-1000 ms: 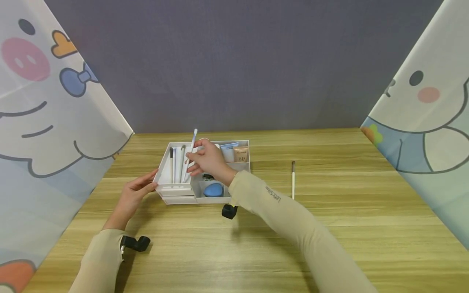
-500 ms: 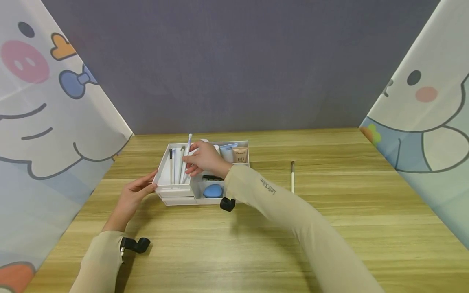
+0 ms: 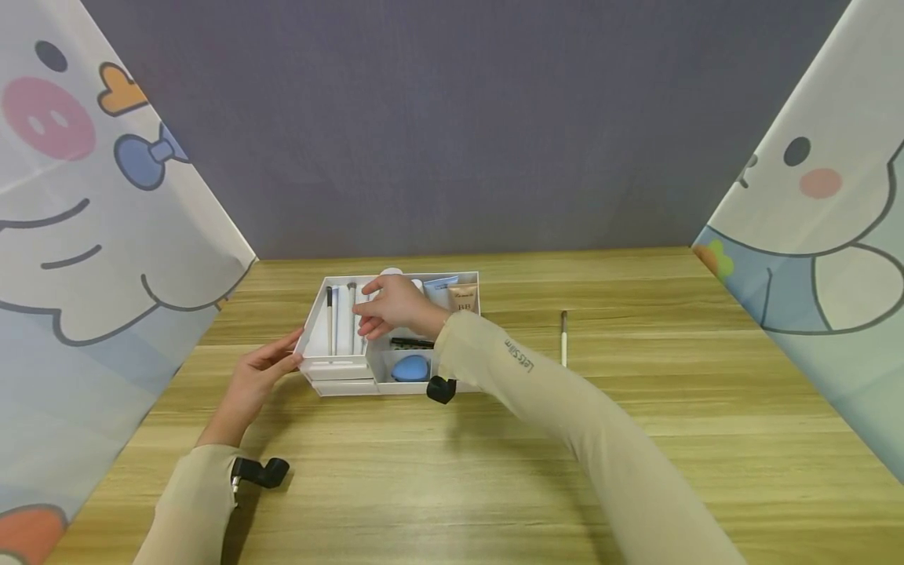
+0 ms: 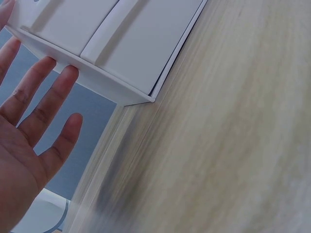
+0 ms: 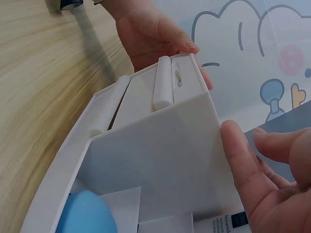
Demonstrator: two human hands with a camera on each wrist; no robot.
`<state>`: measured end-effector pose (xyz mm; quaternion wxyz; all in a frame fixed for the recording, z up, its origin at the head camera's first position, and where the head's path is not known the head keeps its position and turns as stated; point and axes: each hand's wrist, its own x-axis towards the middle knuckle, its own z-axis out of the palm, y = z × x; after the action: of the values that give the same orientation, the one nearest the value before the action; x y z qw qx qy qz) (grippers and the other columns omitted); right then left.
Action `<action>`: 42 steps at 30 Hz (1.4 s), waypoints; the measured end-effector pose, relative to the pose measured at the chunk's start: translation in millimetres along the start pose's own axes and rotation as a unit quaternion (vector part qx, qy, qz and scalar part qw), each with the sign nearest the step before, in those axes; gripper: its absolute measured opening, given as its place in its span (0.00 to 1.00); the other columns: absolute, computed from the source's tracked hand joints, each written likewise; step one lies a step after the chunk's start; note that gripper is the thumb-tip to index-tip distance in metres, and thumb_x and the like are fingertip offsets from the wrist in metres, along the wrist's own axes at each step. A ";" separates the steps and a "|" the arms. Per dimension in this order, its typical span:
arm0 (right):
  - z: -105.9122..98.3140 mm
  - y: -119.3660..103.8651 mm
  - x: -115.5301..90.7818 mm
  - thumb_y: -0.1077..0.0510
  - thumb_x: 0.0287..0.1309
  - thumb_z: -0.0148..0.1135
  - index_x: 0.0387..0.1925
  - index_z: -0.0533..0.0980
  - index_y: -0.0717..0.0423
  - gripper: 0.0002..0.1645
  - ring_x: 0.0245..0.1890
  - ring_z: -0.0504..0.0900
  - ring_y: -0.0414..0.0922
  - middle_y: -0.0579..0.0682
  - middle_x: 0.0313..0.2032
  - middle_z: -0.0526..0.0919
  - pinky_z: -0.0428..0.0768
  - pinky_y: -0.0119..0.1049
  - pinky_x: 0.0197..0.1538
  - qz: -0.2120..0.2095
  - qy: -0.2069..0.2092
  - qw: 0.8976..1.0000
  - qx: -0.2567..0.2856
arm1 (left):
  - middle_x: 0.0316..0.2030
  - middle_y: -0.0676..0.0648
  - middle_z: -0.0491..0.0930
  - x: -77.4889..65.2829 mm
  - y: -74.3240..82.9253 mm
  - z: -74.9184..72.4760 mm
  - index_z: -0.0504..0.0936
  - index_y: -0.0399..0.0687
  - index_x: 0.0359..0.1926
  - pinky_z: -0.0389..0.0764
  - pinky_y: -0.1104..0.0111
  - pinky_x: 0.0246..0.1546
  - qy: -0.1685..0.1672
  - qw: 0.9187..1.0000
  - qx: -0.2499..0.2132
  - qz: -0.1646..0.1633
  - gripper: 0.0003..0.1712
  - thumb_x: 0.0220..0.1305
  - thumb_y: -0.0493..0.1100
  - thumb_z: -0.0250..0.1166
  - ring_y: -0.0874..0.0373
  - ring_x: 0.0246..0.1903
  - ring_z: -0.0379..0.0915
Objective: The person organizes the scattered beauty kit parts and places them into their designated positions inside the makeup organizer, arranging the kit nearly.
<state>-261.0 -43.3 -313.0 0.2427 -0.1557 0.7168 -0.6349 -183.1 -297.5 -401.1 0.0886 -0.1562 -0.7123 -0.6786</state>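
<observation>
A white makeup organizer [image 3: 339,361] stands in front of me with its brush compartment at the left. Several makeup brushes [image 3: 329,322] lie in that compartment, one of them mostly hidden under my right fingers. My right hand [image 3: 399,304] hovers over the compartment's right wall. In the right wrist view its thumb [image 5: 277,145] and index finger stand apart, with nothing between them. My left hand [image 3: 254,378] rests against the organizer's front left corner. The left wrist view shows its fingers [image 4: 60,92] extended, fingertips right at the side wall; the right wrist view shows its thumb at the corner.
A blue makeup sponge [image 3: 410,368] sits in a front compartment, with a black slim stick [image 3: 412,343] behind it. A light blue tube [image 3: 441,289] and a beige BB tube [image 3: 463,297] stand at the back right. Another makeup brush [image 3: 564,337] lies on the wooden table [image 3: 671,377].
My right hand has lowered a white and lilac makeup brush from a tilted position into the left compartment and let it go. My left hand has stayed at the organizer's corner.
</observation>
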 end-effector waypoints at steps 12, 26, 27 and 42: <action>-5.5 6.7 -5.3 0.71 0.67 0.58 0.64 0.64 0.70 0.27 0.25 0.84 0.46 0.61 0.32 0.83 0.87 0.42 0.36 -0.012 -0.022 0.997 0.066 | 0.46 0.62 0.84 0.6 1.1 0.5 0.84 0.54 0.57 0.79 0.79 0.42 -0.001 1.000 -0.005 0.002 0.26 0.68 0.24 0.58 0.68 0.41 0.79; -17.2 19.1 -35.4 0.70 0.70 0.53 0.68 0.61 0.70 0.28 0.31 0.86 0.47 0.64 0.38 0.84 0.84 0.50 0.45 -0.053 -0.073 0.991 0.103 | 0.47 0.62 0.84 1.1 1.4 -0.1 0.84 0.54 0.58 0.79 0.78 0.42 -0.003 1.000 0.001 -0.003 0.25 0.68 0.25 0.59 0.68 0.41 0.78; -19.1 20.0 -38.5 0.70 0.70 0.53 0.68 0.61 0.70 0.27 0.31 0.86 0.47 0.64 0.38 0.84 0.84 0.51 0.45 -0.056 -0.073 0.990 0.103 | 0.47 0.62 0.84 1.1 1.1 -0.2 0.84 0.54 0.58 0.79 0.78 0.42 -0.003 1.000 0.000 -0.004 0.25 0.68 0.25 0.59 0.68 0.41 0.78; -61.4 48.1 -72.6 0.73 0.69 0.52 0.66 0.58 0.75 0.27 0.29 0.86 0.47 0.59 0.32 0.83 0.87 0.44 0.38 -0.077 -0.036 0.991 0.100 | 0.50 0.64 0.83 1.9 0.2 -1.9 0.84 0.54 0.57 0.79 0.78 0.43 -0.008 1.000 -0.002 -0.004 0.24 0.68 0.26 0.59 0.69 0.42 0.78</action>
<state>-229.9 53.6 -344.9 0.2333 -0.2080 0.6264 -0.7141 -185.0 -299.2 -400.1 0.0801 -0.1592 -0.7123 -0.6788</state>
